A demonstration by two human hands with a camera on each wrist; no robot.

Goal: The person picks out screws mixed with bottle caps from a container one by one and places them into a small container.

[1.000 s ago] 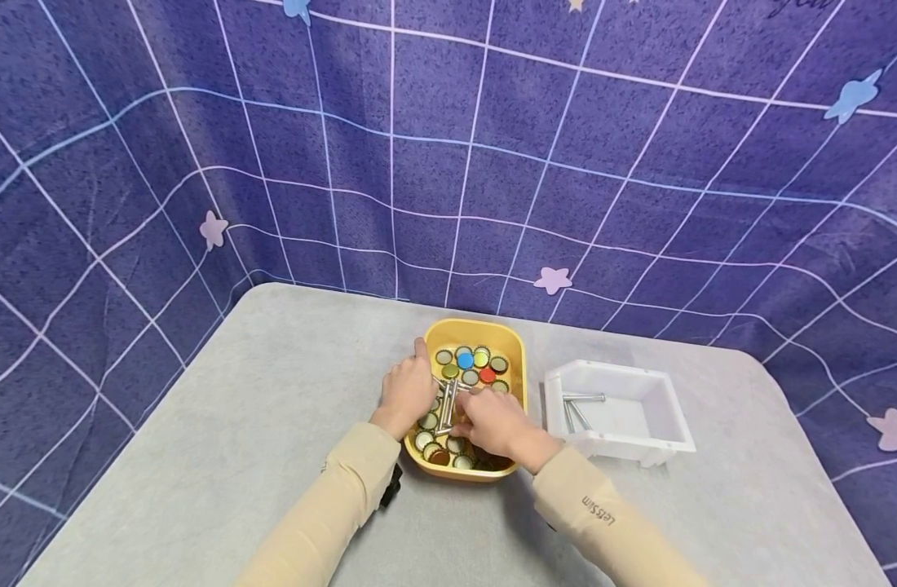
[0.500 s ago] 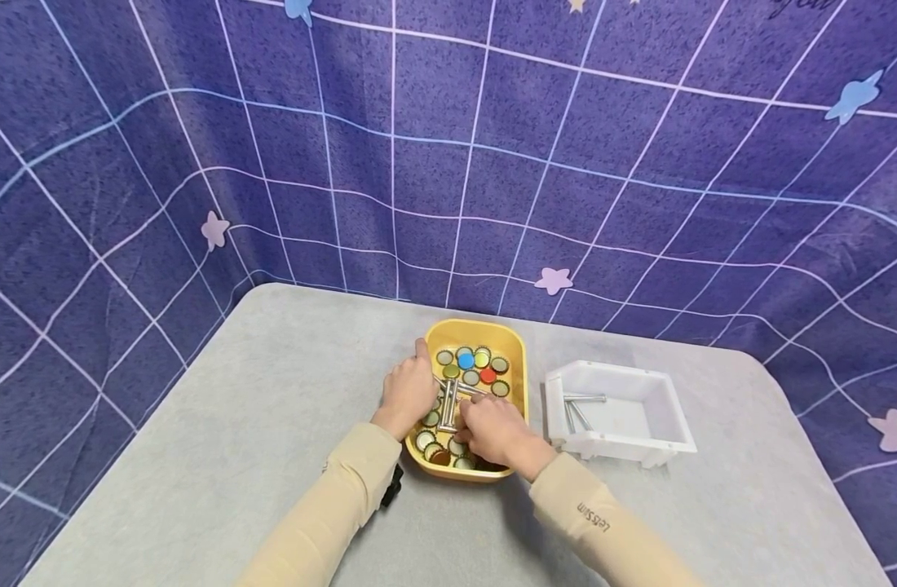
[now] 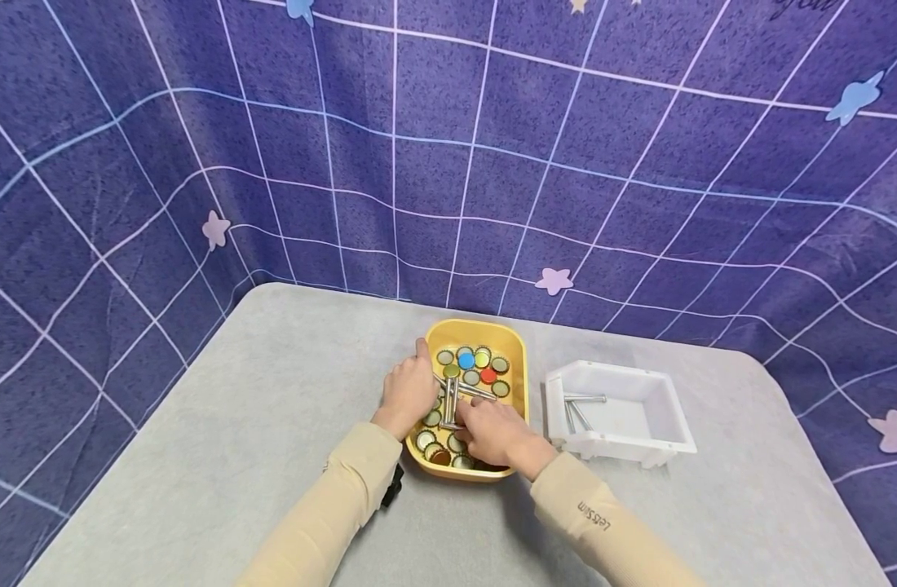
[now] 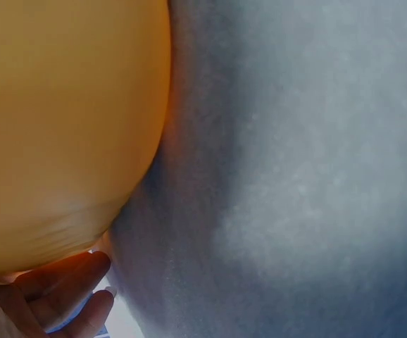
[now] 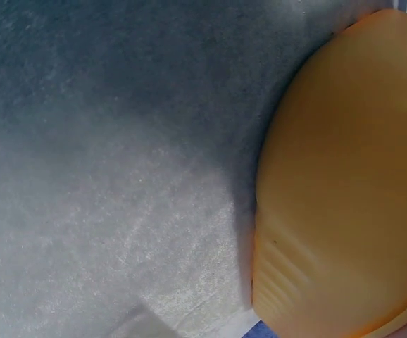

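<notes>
Head view. Over the last second, the right hand (image 3: pixel 495 430) has drawn slightly toward the person inside the deep, round-cornered yellow plastic tray (image 3: pixel 473 333). The slender silver metal bolts (image 3: pixel 448 403) near its fingertips have swung from a slant to nearly lengthwise, and the diagonal bolt (image 3: pixel 480 392) lies more exposed. The shift appears to be loosening or sorting within the pile: these bolts remain in the tray, while the three bolts (image 3: pixel 585 398) in the angular white plastic bin (image 3: pixel 642 451) lie as before. The right fingers are bent at the pile; whether they pinch a bolt cannot be told. The left hand (image 3: pixel 408 397) grips the tray's left side. Crimp-edged metal bottle caps (image 3: pixel 445 357), mostly pale inside, with one blue and one red, surround the smooth shafts. The tabletop (image 3: pixel 294 359) is mottled matte grey.

Left wrist view. The tray's outer wall is smooth and bulging, finely ridged near the curled fingers (image 4: pixel 80 278) set against it.

Right wrist view. The opposite wall curves above the grainy tabletop, with similar shallow ridges; the right hand's grasp is hidden.
</notes>
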